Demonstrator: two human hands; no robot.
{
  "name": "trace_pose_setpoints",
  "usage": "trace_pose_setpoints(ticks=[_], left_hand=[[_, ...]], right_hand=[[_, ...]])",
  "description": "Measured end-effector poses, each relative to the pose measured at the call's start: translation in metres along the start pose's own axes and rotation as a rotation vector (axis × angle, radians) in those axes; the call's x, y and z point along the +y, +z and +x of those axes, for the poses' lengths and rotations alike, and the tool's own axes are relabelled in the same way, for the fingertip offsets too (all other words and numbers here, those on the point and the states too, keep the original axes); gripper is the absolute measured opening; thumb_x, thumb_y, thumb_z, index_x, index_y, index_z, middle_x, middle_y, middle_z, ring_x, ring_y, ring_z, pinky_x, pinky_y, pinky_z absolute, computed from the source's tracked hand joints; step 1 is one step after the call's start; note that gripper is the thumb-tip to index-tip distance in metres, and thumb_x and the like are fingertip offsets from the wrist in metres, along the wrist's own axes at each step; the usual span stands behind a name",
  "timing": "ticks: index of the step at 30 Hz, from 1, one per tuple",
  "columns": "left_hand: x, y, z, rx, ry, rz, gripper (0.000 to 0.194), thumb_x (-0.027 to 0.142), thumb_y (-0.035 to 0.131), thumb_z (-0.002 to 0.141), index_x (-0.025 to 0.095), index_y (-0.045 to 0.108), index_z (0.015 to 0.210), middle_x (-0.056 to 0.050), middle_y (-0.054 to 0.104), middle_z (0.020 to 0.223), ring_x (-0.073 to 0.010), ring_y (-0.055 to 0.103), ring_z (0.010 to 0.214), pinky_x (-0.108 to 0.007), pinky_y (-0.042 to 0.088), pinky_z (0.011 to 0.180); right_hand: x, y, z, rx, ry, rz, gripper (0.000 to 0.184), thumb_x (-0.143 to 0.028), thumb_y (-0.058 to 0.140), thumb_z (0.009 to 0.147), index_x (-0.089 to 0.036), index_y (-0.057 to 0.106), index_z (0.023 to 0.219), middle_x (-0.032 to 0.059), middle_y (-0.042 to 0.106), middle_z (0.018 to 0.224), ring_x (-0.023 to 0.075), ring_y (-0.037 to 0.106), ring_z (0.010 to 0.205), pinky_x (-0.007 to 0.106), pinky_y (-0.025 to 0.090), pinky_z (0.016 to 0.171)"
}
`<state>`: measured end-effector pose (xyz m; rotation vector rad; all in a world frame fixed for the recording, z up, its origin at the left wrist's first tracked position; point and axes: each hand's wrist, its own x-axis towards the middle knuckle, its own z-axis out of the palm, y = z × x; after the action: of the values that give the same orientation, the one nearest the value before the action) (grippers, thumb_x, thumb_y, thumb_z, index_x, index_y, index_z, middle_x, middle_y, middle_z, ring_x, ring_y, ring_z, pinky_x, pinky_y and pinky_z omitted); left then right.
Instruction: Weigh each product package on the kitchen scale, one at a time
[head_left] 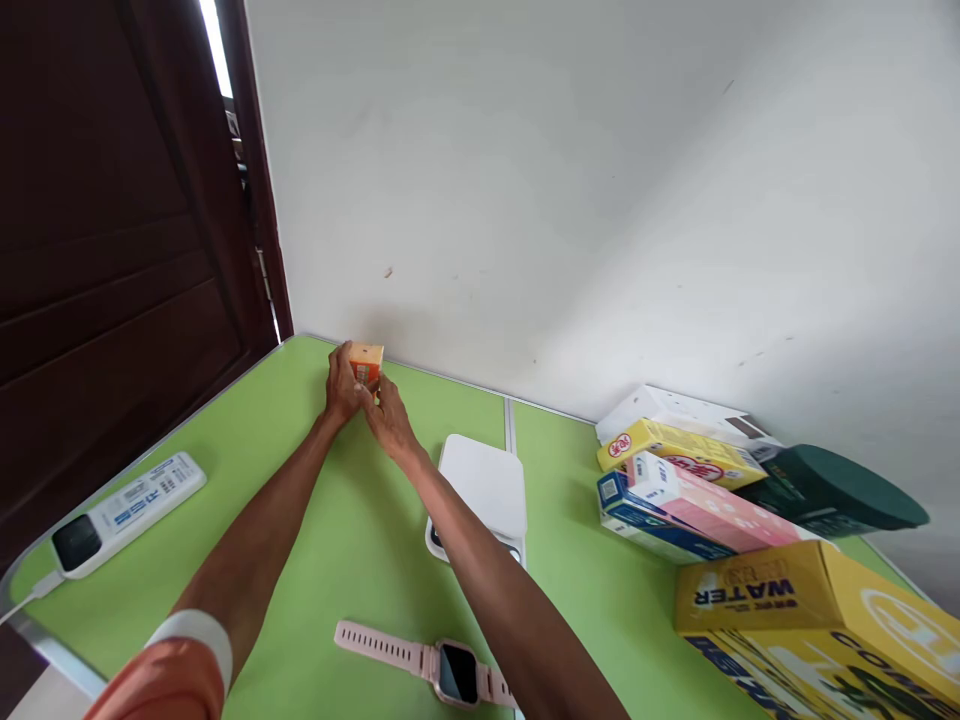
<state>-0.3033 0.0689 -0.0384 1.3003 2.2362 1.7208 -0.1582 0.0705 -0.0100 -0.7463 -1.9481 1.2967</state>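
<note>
A small orange box (367, 362) stands on the green table (315, 560) close to the white wall, at the far side. My left hand (341, 385) is wrapped round its left side. My right hand (388, 415) touches its lower right side with fingers curled against it. Both arms reach forward across the table. The box's lower part is hidden behind my fingers.
A white flat scale (484, 485) lies right of my right arm. A pink smartwatch (435, 665) lies near the front edge. A white remote-like device (124, 510) sits at the left. Several stacked boxes (690, 480) and a yellow carton (817, 620) fill the right. A dark door (112, 250) stands left.
</note>
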Motion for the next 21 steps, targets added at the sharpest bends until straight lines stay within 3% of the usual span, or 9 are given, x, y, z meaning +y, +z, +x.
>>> trace_pose_setpoints(ticks=[4, 8, 12, 17, 21], left_hand=[[-0.001, 0.014, 0.034, -0.061, -0.026, 0.045, 0.095, 0.02, 0.089, 0.07, 0.022, 0.049, 0.156, -0.019, 0.051, 0.163, -0.0398, 0.056, 0.156, -0.057, 0.049, 0.13], [0.002, 0.022, 0.049, -0.064, -0.013, 0.072, 0.092, 0.017, 0.086, 0.073, 0.017, 0.048, 0.156, -0.023, 0.048, 0.164, -0.0368, 0.053, 0.159, -0.053, 0.046, 0.133], [0.01, 0.02, 0.052, -0.124, -0.061, 0.061, 0.101, 0.018, 0.085, 0.073, 0.015, 0.04, 0.164, -0.024, 0.045, 0.167, -0.0364, 0.048, 0.162, -0.054, 0.042, 0.135], [0.034, 0.011, 0.04, -0.128, -0.128, 0.209, 0.119, 0.03, 0.092, 0.078, 0.012, 0.024, 0.173, -0.029, 0.025, 0.18, -0.0468, 0.03, 0.171, -0.064, 0.03, 0.139], [0.068, 0.006, 0.019, -0.053, -0.144, 0.342, 0.113, 0.04, 0.084, 0.096, 0.006, 0.011, 0.176, -0.029, 0.018, 0.184, -0.0481, 0.027, 0.17, -0.066, 0.023, 0.141]], right_hand=[[-0.014, -0.009, -0.027, -0.067, 0.062, 0.023, 0.077, -0.065, 0.068, 0.101, -0.025, 0.052, 0.165, 0.0186, 0.055, 0.166, 0.0375, 0.058, 0.15, 0.057, 0.052, 0.121], [-0.031, -0.024, -0.065, -0.111, 0.011, 0.025, 0.069, -0.064, 0.068, 0.104, -0.027, 0.057, 0.161, 0.0178, 0.063, 0.159, 0.0359, 0.068, 0.138, 0.057, 0.06, 0.112], [-0.042, -0.047, -0.102, -0.084, -0.024, 0.033, 0.059, -0.064, 0.064, 0.107, -0.028, 0.062, 0.154, 0.0159, 0.065, 0.158, 0.0324, 0.072, 0.134, 0.05, 0.065, 0.104], [-0.036, -0.094, -0.164, 0.062, 0.024, 0.033, 0.047, -0.057, 0.064, 0.108, -0.026, 0.069, 0.143, 0.0141, 0.075, 0.145, 0.0293, 0.077, 0.127, 0.042, 0.068, 0.095], [-0.017, -0.139, -0.233, 0.364, 0.126, -0.013, 0.039, -0.056, 0.065, 0.106, -0.026, 0.077, 0.127, 0.0126, 0.082, 0.129, 0.0307, 0.081, 0.114, 0.046, 0.068, 0.093]])
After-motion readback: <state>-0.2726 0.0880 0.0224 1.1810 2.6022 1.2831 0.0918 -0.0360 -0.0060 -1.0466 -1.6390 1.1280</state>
